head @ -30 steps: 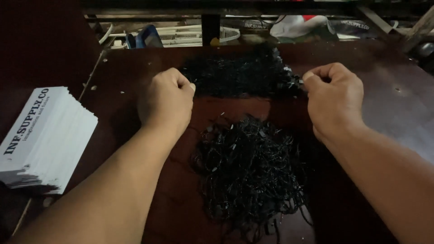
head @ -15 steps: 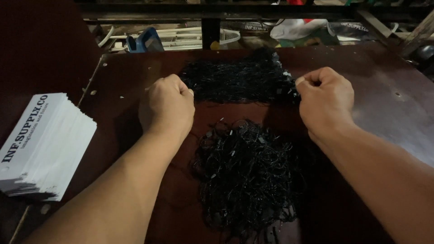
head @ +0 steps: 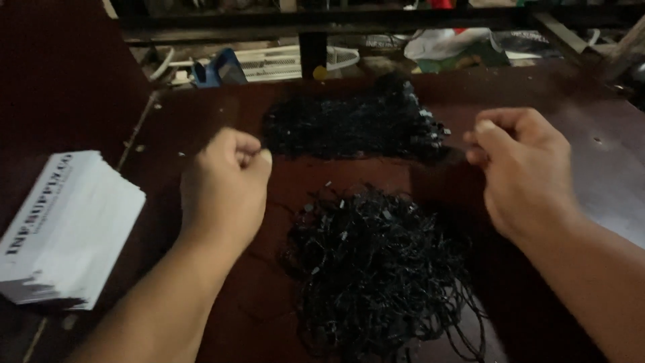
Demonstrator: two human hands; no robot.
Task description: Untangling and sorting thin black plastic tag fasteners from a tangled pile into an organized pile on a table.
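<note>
My left hand [head: 225, 188] is closed in a fist above the dark brown table [head: 591, 181], fingers pinched together near the left end of a neat row of black strings [head: 349, 124]. My right hand [head: 521, 171] is also closed, thumb pressed on the forefinger, by the right end of that row. A thin black string seems to run between the two hands, but it is too faint to be sure. A loose tangled pile of black strings with small tips [head: 379, 269] lies between my forearms, nearer to me.
A stack of white printed cards [head: 64, 232] sits at the table's left edge. Beyond the far edge lie a blue object [head: 215, 67], a white wire rack [head: 282, 62] and crumpled bags [head: 457, 44].
Both hands stay closed and keep their spacing over the strings. The view has shifted slightly, so the hands sit a little lower and further right in the picture.
</note>
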